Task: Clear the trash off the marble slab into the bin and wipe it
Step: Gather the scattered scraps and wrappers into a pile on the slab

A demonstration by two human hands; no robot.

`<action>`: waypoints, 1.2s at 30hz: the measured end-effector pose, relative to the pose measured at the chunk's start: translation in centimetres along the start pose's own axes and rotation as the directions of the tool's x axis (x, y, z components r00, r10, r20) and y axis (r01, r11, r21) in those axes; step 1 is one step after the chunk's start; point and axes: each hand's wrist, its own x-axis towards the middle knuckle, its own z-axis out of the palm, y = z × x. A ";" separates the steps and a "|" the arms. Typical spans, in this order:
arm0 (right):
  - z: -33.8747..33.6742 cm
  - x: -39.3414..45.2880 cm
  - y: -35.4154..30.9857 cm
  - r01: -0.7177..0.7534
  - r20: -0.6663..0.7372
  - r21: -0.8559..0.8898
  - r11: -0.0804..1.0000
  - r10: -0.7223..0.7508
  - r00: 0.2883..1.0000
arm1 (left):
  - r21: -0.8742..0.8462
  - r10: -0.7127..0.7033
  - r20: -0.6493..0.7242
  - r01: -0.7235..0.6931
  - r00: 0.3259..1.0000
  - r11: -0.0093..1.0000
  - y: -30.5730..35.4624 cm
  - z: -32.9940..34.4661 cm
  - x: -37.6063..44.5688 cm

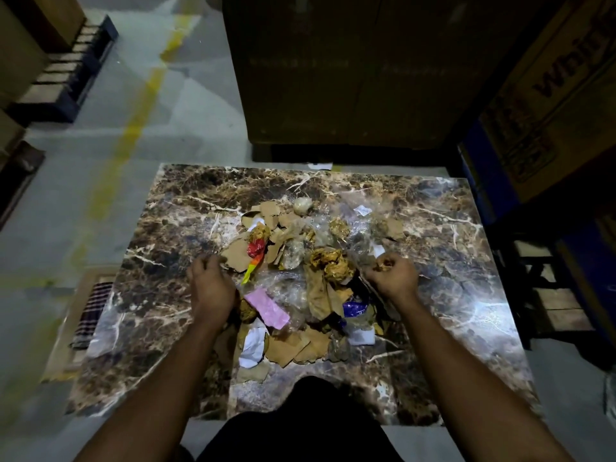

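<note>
A heap of trash lies mid-way on the marble slab, its long axis running from the person's near edge toward the far edge. The left hand rests at the heap's left side, fingers curled down onto torn brown cardboard; whether they actually grip it cannot be told. The right hand sits at the heap's right side, fingers curled around a small brownish scrap. A pink paper lies between the wrists.
</note>
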 end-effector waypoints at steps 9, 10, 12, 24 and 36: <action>-3.5 -6.4 -8.8 0.432 -0.075 0.007 0.902 -0.430 0.900 | -0.246 0.483 0.160 -0.439 0.861 0.864 6.9 1.8 -1.0; -2.4 -6.8 -9.5 0.481 -0.027 -0.039 0.876 -0.482 0.876 | -0.250 0.501 0.203 -0.450 0.841 0.857 7.1 2.6 -1.1; 0.1 -7.0 -10.0 0.582 0.040 -0.154 0.798 -0.584 0.811 | -0.209 0.512 0.259 -0.470 0.819 0.857 7.4 4.0 -1.5; 7.0 -5.9 -7.2 0.678 0.322 -0.474 0.562 -0.605 0.728 | -0.421 0.429 0.363 -0.264 0.827 0.867 5.0 7.0 -4.6; 7.9 -5.8 -8.2 0.742 0.461 -0.499 0.448 -0.587 0.665 | -0.076 0.500 0.476 -0.533 0.724 0.843 7.9 6.6 3.0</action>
